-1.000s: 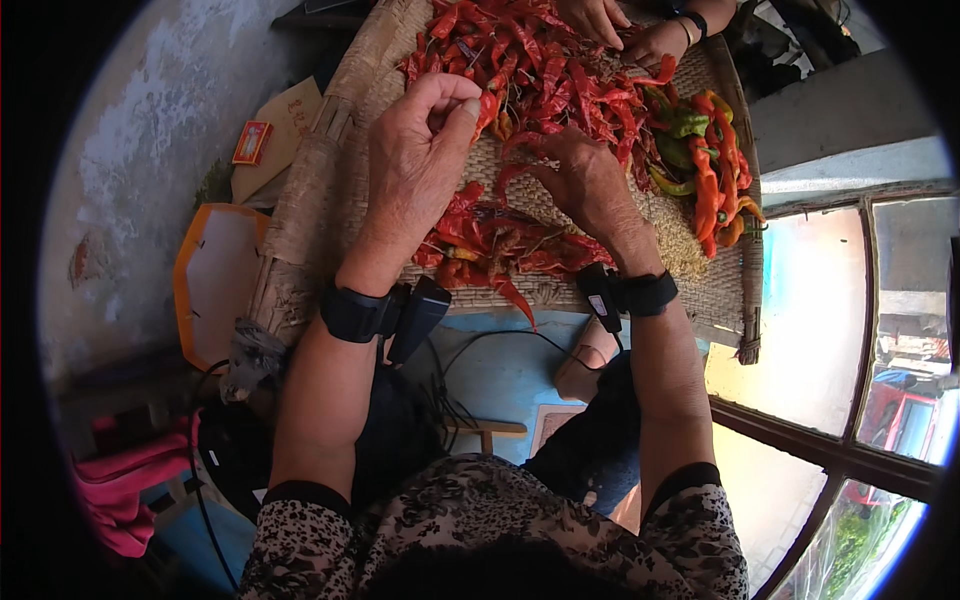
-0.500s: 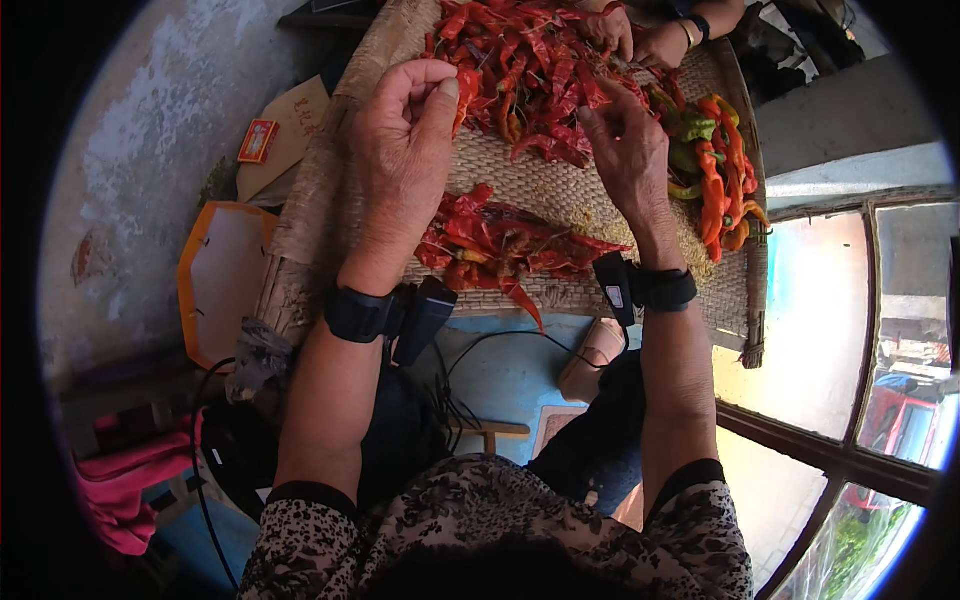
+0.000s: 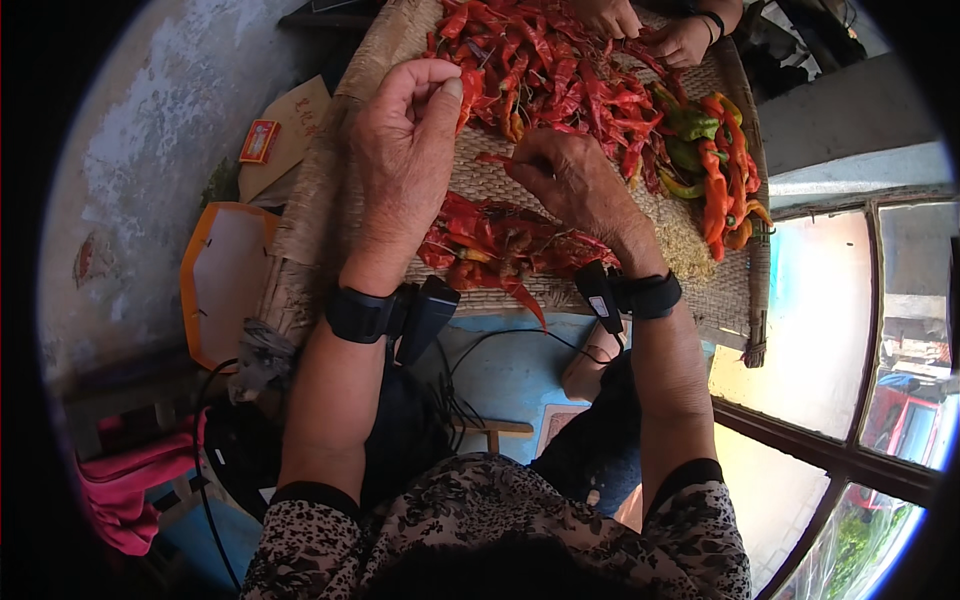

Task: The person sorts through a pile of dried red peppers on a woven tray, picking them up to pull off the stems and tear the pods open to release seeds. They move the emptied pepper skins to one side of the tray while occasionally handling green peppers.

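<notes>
The woven tray [image 3: 735, 300] carries everything being handled. Over its left-middle part, the left hand [image 3: 405, 160] is raised, thumb and forefinger pinched, apparently on 1 bright red chilli [image 3: 466, 98]; the main heap shows right behind it, so the exact hold is hard to make out. Above the tray's centre, the right hand [image 3: 585, 190] is curled, its fingertips seemingly closed on 1 thin dried chilli [image 3: 491, 158] that points toward the left hand. The 2 hands are apart.

The heap of wrinkled red chillies [image 3: 575, 80] fills the far-middle part of the tray, and a smaller bunch of red chillies [image 3: 480, 240] lies by its near edge. Plumper red and green peppers [image 3: 715, 205] lie along its right side, with pale loose seeds [image 3: 685, 245] just nearer. A co-worker's hands [image 3: 685, 40] are at its far right corner.

The step in hand looks like sorting through chillies singly. The next move calls for bringing the right hand's chilli to the left hand's pinch, without loosening that pinch.
</notes>
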Demonstrator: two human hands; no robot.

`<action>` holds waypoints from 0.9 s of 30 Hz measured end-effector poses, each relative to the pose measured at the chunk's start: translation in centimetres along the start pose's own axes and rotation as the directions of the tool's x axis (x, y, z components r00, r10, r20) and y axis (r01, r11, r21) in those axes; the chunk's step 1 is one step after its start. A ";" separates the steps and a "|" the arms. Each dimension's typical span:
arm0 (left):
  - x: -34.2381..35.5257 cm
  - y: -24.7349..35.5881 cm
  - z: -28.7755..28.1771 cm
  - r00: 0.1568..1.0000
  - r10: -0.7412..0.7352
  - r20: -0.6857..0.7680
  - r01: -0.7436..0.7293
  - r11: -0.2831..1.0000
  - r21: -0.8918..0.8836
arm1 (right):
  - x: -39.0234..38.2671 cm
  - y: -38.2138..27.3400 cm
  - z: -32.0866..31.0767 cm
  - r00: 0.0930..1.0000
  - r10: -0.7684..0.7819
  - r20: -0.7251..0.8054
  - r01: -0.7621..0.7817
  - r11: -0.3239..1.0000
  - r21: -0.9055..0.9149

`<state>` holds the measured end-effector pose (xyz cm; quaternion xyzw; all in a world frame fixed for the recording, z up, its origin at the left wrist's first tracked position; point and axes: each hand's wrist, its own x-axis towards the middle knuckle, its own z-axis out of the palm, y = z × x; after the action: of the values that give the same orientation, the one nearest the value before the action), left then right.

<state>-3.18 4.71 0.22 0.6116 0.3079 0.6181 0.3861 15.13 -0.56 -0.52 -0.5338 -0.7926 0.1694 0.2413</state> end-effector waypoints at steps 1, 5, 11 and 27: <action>0.0 0.0 0.0 1.000 0.000 -0.005 0.000 1.000 0.011 | 0.1 0.3 -0.4 0.978 0.082 -0.194 -0.068 0.995 0.078; -0.1 -0.1 -0.1 1.000 0.008 0.000 -0.008 1.000 0.009 | 0.2 1.2 -1.9 0.773 0.159 -0.614 -0.236 0.971 -0.045; -0.2 -0.3 0.0 1.000 0.005 -0.003 -0.005 1.000 0.026 | -1.7 0.1 1.0 0.986 0.076 0.145 -0.062 0.993 -0.103; -0.2 0.2 0.2 0.999 0.001 0.041 -0.002 0.999 0.035 | -1.6 -0.4 -1.3 0.992 0.125 0.019 -0.125 0.992 -0.020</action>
<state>-2.98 4.39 0.26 0.6311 0.3101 0.6002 0.3812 16.07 -2.16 0.38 -0.5827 -0.7616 0.1824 0.2172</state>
